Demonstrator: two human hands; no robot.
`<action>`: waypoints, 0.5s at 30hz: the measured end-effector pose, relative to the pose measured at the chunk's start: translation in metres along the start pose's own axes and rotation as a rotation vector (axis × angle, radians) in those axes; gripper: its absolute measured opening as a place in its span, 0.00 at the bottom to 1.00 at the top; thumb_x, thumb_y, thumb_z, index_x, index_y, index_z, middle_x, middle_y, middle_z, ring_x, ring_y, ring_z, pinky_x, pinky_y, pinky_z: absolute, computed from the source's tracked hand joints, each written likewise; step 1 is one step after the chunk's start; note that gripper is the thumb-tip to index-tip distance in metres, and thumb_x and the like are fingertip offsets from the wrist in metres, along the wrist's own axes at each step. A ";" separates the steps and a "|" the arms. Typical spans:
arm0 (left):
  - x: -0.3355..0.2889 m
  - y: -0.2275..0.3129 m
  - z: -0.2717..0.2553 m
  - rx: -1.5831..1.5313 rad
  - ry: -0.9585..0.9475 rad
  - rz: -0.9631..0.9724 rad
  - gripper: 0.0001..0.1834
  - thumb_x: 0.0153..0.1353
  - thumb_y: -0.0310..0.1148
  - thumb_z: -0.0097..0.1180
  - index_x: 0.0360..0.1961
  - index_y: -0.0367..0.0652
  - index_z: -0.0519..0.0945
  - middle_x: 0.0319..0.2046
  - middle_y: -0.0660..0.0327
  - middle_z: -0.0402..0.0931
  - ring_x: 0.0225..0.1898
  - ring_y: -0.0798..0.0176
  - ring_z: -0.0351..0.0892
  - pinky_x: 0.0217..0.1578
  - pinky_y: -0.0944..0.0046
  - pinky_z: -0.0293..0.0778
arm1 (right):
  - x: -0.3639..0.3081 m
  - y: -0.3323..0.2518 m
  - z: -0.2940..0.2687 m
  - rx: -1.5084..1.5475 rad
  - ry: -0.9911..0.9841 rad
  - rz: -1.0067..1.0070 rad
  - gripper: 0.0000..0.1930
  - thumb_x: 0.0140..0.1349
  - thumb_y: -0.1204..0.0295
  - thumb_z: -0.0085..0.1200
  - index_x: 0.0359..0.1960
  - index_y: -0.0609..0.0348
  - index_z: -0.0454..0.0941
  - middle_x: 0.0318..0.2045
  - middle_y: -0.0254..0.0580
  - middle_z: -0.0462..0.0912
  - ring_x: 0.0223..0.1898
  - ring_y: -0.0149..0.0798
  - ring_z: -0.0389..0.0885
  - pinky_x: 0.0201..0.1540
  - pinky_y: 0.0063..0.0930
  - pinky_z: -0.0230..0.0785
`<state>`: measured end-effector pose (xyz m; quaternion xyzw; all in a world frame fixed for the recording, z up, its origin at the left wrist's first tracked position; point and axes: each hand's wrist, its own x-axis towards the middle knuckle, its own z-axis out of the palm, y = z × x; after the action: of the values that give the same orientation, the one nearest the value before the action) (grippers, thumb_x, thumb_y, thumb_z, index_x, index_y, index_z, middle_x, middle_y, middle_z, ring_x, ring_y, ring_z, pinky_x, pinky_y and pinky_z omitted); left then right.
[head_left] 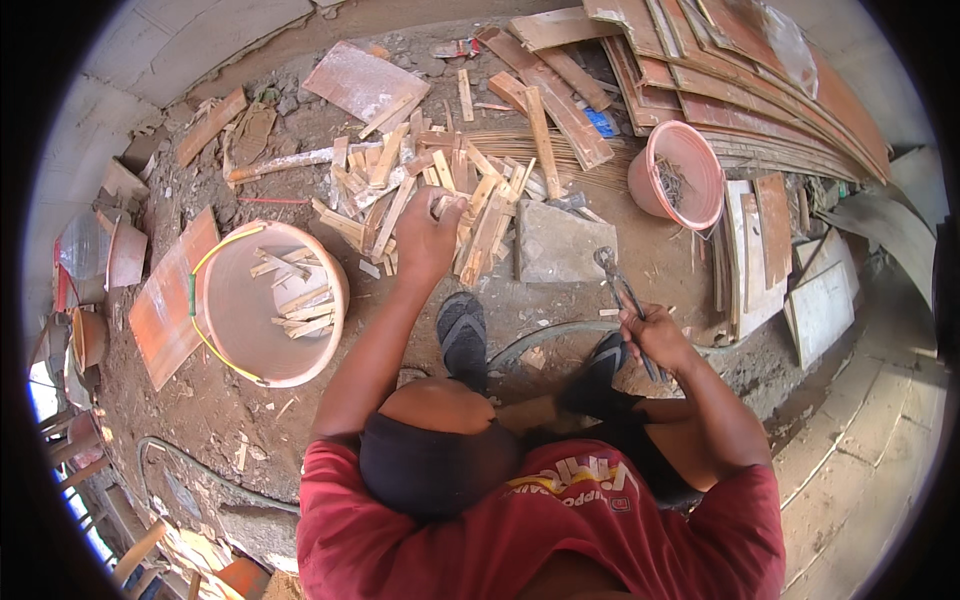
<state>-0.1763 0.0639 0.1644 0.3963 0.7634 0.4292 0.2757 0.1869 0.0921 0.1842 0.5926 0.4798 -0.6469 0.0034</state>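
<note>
My left hand (428, 232) is over the near edge of a heap of short wood strips (385, 165), its fingers curled in. Whatever it may pinch cannot be made out against the wood. In my right hand (656, 335) are metal pincers (620, 280), gripped by the handles, with the jaws pointing away from me. The jaws are near the right edge of a flat concrete block (566, 243). A grey metal head, like a hammer's, (568, 201) rests at the block's far edge.
Left of me stands a big pale bucket (335, 335) with a yellow-green handle and some wood strips inside. A smaller pink bucket (650, 195) at right holds what look like nails. Stacked plywood sheets (720, 75) fill the far right. A hose (540, 338) crosses the dirt near my sandals.
</note>
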 end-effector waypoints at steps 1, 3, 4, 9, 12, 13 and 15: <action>0.000 -0.006 0.003 0.008 0.006 0.015 0.14 0.60 0.35 0.62 0.42 0.35 0.79 0.33 0.51 0.80 0.36 0.56 0.79 0.41 0.60 0.73 | -0.001 -0.002 -0.011 -0.082 0.058 -0.020 0.16 0.70 0.62 0.49 0.28 0.62 0.70 0.17 0.33 0.70 0.14 0.27 0.68 0.18 0.26 0.63; -0.001 -0.021 0.008 0.023 0.022 0.050 0.17 0.59 0.35 0.62 0.47 0.37 0.79 0.36 0.47 0.80 0.41 0.48 0.81 0.44 0.56 0.74 | 0.008 -0.018 -0.040 -0.248 0.176 -0.061 0.18 0.70 0.61 0.49 0.28 0.64 0.70 0.17 0.36 0.72 0.14 0.29 0.70 0.19 0.30 0.65; 0.002 -0.033 0.011 0.103 0.047 0.143 0.23 0.60 0.35 0.61 0.55 0.36 0.75 0.46 0.45 0.78 0.49 0.46 0.78 0.52 0.55 0.71 | 0.017 -0.019 -0.061 -0.359 0.282 -0.078 0.17 0.69 0.61 0.49 0.32 0.65 0.73 0.18 0.41 0.74 0.16 0.35 0.74 0.22 0.33 0.67; 0.006 -0.035 0.011 0.149 -0.027 0.211 0.26 0.61 0.35 0.60 0.59 0.35 0.72 0.50 0.46 0.76 0.52 0.47 0.76 0.55 0.55 0.70 | 0.051 -0.040 -0.166 -1.085 0.719 -0.109 0.18 0.66 0.68 0.44 0.56 0.52 0.77 0.36 0.57 0.84 0.41 0.54 0.84 0.43 0.46 0.74; 0.002 -0.032 -0.003 -0.033 -0.238 0.013 0.23 0.63 0.33 0.57 0.57 0.34 0.73 0.47 0.51 0.78 0.48 0.59 0.77 0.50 0.61 0.72 | 0.056 -0.076 -0.173 -1.224 0.707 0.027 0.20 0.66 0.71 0.41 0.58 0.51 0.75 0.44 0.57 0.83 0.46 0.53 0.83 0.47 0.48 0.75; 0.001 -0.031 -0.007 -0.060 -0.256 0.011 0.22 0.64 0.33 0.57 0.57 0.34 0.73 0.45 0.52 0.78 0.47 0.61 0.77 0.50 0.61 0.72 | 0.061 -0.077 -0.178 -1.247 0.733 0.016 0.19 0.66 0.70 0.40 0.56 0.54 0.75 0.43 0.58 0.83 0.46 0.55 0.83 0.47 0.49 0.75; -0.001 -0.031 -0.015 -0.112 -0.286 0.002 0.21 0.64 0.32 0.56 0.56 0.34 0.74 0.43 0.54 0.79 0.45 0.63 0.77 0.48 0.62 0.72 | 0.079 -0.070 -0.192 -1.295 0.779 -0.014 0.18 0.68 0.67 0.37 0.53 0.60 0.75 0.43 0.59 0.83 0.45 0.59 0.82 0.46 0.52 0.75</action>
<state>-0.1992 0.0467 0.1446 0.4381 0.6907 0.4105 0.4031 0.2696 0.2941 0.1977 0.6551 0.7342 0.0205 0.1769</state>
